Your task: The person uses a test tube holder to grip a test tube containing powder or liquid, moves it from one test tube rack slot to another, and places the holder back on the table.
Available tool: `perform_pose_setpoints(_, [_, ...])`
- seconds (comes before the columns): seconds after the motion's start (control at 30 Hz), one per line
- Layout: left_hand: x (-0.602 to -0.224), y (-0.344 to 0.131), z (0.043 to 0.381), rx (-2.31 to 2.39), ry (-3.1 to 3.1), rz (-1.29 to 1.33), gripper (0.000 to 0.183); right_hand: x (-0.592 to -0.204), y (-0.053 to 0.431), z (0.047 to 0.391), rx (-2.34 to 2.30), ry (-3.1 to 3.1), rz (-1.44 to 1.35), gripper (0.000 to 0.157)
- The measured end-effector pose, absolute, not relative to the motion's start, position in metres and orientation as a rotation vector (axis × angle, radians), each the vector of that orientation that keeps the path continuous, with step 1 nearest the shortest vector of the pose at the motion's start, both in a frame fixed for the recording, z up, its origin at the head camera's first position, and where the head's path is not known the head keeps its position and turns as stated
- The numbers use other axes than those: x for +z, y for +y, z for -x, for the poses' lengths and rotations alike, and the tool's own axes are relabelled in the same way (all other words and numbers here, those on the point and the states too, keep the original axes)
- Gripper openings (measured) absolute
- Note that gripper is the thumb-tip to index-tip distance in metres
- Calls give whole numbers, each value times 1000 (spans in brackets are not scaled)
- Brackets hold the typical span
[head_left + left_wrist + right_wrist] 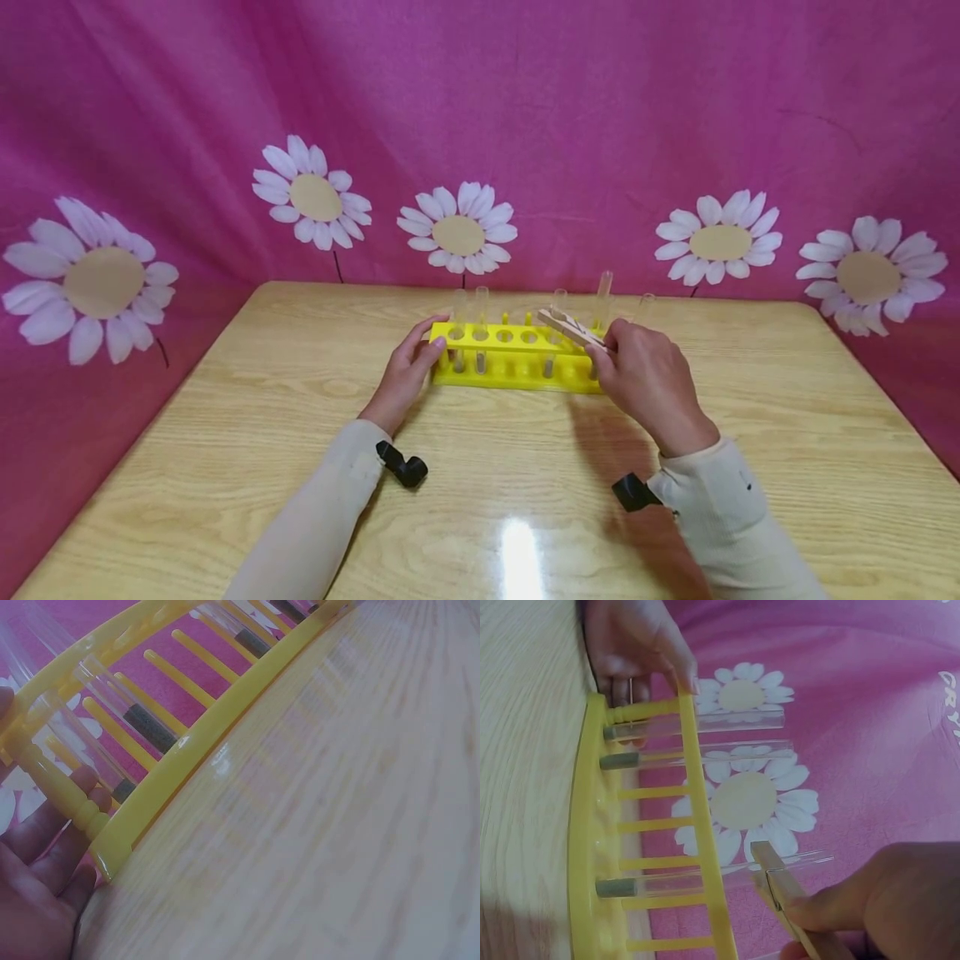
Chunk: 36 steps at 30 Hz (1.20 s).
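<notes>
A yellow test tube rack (pixel 517 382) stands on the table, with clear test tubes in some of its holes. Two tubes, one of them this test tube (pixel 735 756), stand near its left end, with dark grey material at the bottom. My left hand (pixel 408 362) grips the rack's left end, thumb at the front of the top bar and fingers behind the end post. In my right hand (pixel 651 379) I pinch a wooden test tube holder (pixel 566 325). The holder's tip overlaps the upper part of another tube (pixel 667 883) in the right wrist view.
More clear tubes, including a tall one (pixel 603 292), stick up at the rack's right end, partly behind my right hand. Upright yellow pegs (pixel 180 679) line the rack's back. A pink cloth with printed daisies (pixel 570 150) hangs behind the wooden table (pixel 450 517).
</notes>
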<state>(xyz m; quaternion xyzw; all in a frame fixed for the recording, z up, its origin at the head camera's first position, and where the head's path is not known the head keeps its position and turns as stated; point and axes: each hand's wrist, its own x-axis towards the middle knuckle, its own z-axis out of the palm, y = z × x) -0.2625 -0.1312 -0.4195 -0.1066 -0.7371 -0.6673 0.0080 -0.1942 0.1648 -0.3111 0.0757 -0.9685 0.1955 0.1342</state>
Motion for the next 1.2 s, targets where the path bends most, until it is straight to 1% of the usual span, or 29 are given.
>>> perform_pose_setpoints(0.27, [-415,-132,258,-2127,-2345,303,45,-313,164,195,572,-2852,-200,22])
perform_pose_setpoints(0.53, [-392,-128,241,-2121,-2346,320,43,-315,164,197,581,-2887,-182,23])
perform_pose_setpoints(0.8, [-391,-128,242,-2120,-2337,339,43,-312,166,198,607,-2930,-143,23])
perform_pose_setpoints(1.2, [-391,-128,243,-2114,-2343,353,44,-309,170,195,627,-2893,-180,22])
